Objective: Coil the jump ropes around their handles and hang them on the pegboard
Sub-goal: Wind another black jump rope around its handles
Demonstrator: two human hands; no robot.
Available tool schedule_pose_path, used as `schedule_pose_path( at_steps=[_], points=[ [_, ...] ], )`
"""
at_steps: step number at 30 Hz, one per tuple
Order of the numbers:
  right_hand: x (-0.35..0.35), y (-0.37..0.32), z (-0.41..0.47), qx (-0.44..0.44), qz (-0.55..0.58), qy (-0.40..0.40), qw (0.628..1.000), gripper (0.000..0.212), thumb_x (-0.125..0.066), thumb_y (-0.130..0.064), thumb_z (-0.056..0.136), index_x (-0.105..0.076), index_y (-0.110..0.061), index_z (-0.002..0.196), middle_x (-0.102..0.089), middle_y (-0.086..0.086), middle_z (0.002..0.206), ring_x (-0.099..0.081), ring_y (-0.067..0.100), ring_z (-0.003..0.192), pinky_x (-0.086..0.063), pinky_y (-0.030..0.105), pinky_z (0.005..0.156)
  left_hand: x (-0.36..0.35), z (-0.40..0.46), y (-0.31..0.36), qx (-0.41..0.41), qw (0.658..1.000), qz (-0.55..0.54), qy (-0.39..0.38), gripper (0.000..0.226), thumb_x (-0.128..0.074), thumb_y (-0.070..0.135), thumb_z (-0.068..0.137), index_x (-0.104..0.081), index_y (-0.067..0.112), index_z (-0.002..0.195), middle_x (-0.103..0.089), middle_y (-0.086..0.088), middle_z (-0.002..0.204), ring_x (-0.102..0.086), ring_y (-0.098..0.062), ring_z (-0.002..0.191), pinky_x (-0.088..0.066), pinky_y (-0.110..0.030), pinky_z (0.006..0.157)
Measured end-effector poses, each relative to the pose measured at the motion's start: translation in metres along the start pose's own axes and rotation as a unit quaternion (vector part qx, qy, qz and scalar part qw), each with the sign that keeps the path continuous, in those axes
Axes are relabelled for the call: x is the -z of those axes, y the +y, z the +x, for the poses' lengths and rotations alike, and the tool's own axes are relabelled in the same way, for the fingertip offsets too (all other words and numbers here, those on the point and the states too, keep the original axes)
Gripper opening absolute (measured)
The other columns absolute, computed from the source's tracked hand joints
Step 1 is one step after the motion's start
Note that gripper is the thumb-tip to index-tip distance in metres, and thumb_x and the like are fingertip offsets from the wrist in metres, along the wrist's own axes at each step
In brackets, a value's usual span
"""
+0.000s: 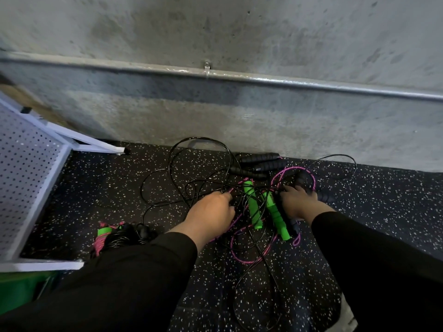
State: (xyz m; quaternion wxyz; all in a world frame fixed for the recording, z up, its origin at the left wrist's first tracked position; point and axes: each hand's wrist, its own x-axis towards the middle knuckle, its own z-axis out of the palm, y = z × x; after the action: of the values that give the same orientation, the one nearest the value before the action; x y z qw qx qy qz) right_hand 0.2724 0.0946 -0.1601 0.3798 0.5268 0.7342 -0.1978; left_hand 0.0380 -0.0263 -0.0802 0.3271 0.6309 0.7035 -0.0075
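Left hand (211, 209) down among tangled black and pink cords (191, 185), grip unclear; right hand (296, 200) curled on black handle (323, 196) beside 2 green handles (254, 207), near floor's wall edge.

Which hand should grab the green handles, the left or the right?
Probably the right hand. It already rests against the nearer green handle, while the left hand is down in the black cords beside the other green handle.
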Motion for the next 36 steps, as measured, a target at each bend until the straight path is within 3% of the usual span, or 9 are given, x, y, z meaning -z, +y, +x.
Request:
schedule_pose_path(
  at_steps=[4,7,12,14,17,22,28,33,36],
  points=[
    [0.001,-0.001,0.005,-0.023,-0.018,-0.025,0.999,0.07,-0.051,0.001,0.091,-0.034,-0.023,0.154,-0.004,0.001,0.169,0.001,0.039,0.154,-0.01,0.075,0.114,-0.005,0.002,-0.004,0.007,1.0,0.002,-0.015,0.039,-0.047,0.03,0.104,-0.054,0.015,0.139,-0.059,-0.008,0.13,-0.058,-0.028,0.119,-0.05,-0.044,0.101],
    [0.002,-0.001,0.007,-0.032,-0.037,0.0,0.999,0.058,-0.064,-0.005,0.087,-0.05,-0.018,0.141,-0.031,0.008,0.152,-0.021,0.039,0.148,-0.014,0.075,0.114,-0.004,0.006,-0.003,0.006,1.0,-0.006,-0.014,0.036,-0.047,0.03,0.105,-0.056,0.015,0.136,-0.059,-0.006,0.127,-0.059,-0.027,0.117,-0.051,-0.044,0.099],
    [0.019,0.004,0.006,-0.013,0.115,0.217,0.969,0.025,-0.056,-0.004,0.088,-0.062,-0.015,0.11,-0.061,0.012,0.118,-0.062,0.034,0.111,-0.045,0.051,0.103,0.001,0.008,0.003,0.002,1.0,-0.002,0.0,0.033,-0.047,0.03,0.104,-0.06,0.014,0.13,-0.06,-0.006,0.121,-0.06,-0.029,0.112,-0.052,-0.043,0.095],
    [0.034,0.003,-0.004,0.029,0.23,0.288,0.929,0.019,-0.054,-0.002,0.087,-0.054,-0.018,0.098,-0.062,0.011,0.101,-0.062,0.036,0.097,-0.049,0.041,0.083,0.009,0.005,0.008,-0.005,1.0,-0.004,0.008,0.033,-0.046,0.03,0.104,-0.06,0.013,0.129,-0.06,-0.007,0.121,-0.06,-0.029,0.111,-0.052,-0.042,0.093],
    [0.063,0.0,-0.029,0.075,0.266,0.327,0.904,0.015,-0.054,-0.004,0.091,-0.054,-0.015,0.101,-0.056,0.006,0.089,-0.059,0.033,0.083,-0.042,0.037,0.07,0.029,-0.005,0.016,-0.018,0.999,-0.017,0.048,0.033,-0.046,0.03,0.105,-0.06,0.014,0.131,-0.06,-0.006,0.123,-0.06,-0.028,0.112,-0.052,-0.041,0.094],
    [0.115,-0.009,-0.091,0.09,0.322,0.326,0.884,0.009,-0.06,-0.011,0.094,-0.059,-0.019,0.099,-0.062,0.002,0.073,-0.06,0.027,0.069,-0.041,0.032,0.061,0.085,-0.034,0.035,-0.022,0.989,-0.051,0.137,0.033,-0.046,0.027,0.104,-0.063,0.012,0.128,-0.064,-0.009,0.123,-0.06,-0.029,0.114,-0.049,-0.039,0.098],
    [0.173,-0.017,-0.194,0.084,0.416,0.427,0.798,0.013,-0.056,-0.009,0.092,-0.065,-0.019,0.091,-0.057,-0.001,0.062,-0.059,0.027,0.06,-0.04,0.028,0.056,0.159,-0.095,0.073,-0.035,0.97,-0.124,0.207,0.037,-0.046,0.025,0.104,-0.059,0.014,0.137,-0.066,-0.008,0.126,-0.06,-0.026,0.115,-0.047,-0.035,0.1],
    [0.208,-0.027,-0.315,0.118,0.502,0.547,0.66,0.02,-0.053,-0.008,0.094,-0.067,-0.021,0.093,-0.057,0.001,0.065,-0.052,0.022,0.056,-0.039,0.029,0.051,0.198,-0.149,0.102,-0.05,0.936,-0.252,0.242,0.038,-0.048,0.027,0.104,-0.055,0.02,0.141,-0.06,0.008,0.094,-0.06,-0.017,0.087,-0.049,-0.032,0.083],
    [0.205,-0.028,-0.362,0.13,0.532,0.475,0.689,0.022,-0.052,-0.005,0.093,-0.068,-0.019,0.085,-0.057,0.005,0.066,-0.052,0.016,0.043,-0.042,0.025,0.046,0.204,-0.175,0.113,-0.072,0.914,-0.313,0.249,0.038,-0.049,0.028,0.105,-0.052,0.023,0.143,-0.059,0.009,0.089,-0.058,-0.014,0.072,-0.048,-0.031,0.067]
  ],
)
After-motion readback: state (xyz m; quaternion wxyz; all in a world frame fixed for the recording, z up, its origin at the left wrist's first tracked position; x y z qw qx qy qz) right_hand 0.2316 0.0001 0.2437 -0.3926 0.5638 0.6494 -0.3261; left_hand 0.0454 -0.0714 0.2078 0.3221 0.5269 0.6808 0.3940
